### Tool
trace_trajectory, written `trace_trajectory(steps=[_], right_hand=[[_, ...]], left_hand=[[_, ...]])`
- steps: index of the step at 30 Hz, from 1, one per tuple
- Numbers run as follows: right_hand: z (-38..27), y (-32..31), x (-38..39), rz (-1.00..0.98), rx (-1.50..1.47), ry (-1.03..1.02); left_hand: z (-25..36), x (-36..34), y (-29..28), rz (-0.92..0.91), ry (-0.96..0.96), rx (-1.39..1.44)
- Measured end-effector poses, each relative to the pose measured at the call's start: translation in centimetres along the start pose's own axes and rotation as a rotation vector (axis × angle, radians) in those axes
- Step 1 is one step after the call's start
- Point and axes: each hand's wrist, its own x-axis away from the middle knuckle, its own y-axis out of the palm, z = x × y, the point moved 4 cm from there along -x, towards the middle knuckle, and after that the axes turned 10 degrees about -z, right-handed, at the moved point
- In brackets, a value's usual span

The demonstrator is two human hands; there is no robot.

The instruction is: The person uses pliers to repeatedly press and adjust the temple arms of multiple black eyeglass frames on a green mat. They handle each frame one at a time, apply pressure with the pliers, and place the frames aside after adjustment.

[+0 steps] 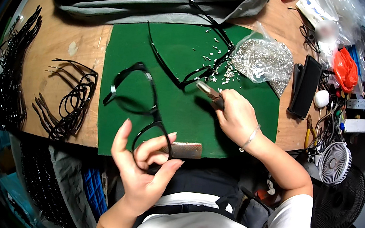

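My left hand (140,180) grips the lower rim of a black eyeglass frame (154,111) between thumb and fingers, tilted above the mat's near edge. It shows two rims and no long temples. A pair of pliers (208,90) sits in my right hand (239,120), jaws pointing left, away from the held frame. Beyond the pliers lies another black eyeglass frame (164,67) with long temples spread. Small silvery metal pieces (226,76) are scattered beside it. A clear plastic bag (264,60) full of such pieces rests to the right. All are on a green mat (116,139).
Stacked black glasses frames (85,88) and a long dark bundle (14,76) stand at left. Grey cloth (159,10) runs along the back. At right are a black phone-like device (306,87), yellow-handled pliers (308,132), cables and a white fan (335,163).
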Motion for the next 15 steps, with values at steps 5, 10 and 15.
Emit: trace_trajectory(steps=[5,10,15], right_hand=[[-2.2,-2.4,1.8,-0.17,-0.406,-0.003],[-6.6,-3.6,4.4,-0.272,-0.784,-0.138],[-6.4,-2.4,4.6,-0.235,-0.836,-0.117]], left_hand=[[0.2,-1.3,0.3,-0.264,0.114,0.118],[0.0,-1.4,2.0,-0.252,0.191,-0.185],[0.2,-0.7,2.2,-0.14,0.17,-0.265]])
